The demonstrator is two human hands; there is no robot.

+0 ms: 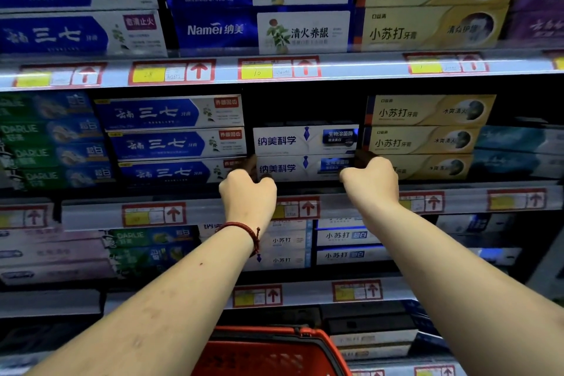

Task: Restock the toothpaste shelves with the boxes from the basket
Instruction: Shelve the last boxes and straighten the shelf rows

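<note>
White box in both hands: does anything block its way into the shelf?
Nothing visible does. The left hand and right hand hold the lower white box by its ends, already in the gap, under the upper white box.

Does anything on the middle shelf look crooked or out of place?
Nothing looks crooked. The white stack is only two boxes high, with a dark gap above it; the blue stack and yellow stack beside it are three high.

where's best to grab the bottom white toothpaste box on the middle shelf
By its two short ends, from the front. The long white cardboard box lies lengthwise under a matching box, its top covered and face flat; the left hand and right hand grip its ends.
</note>
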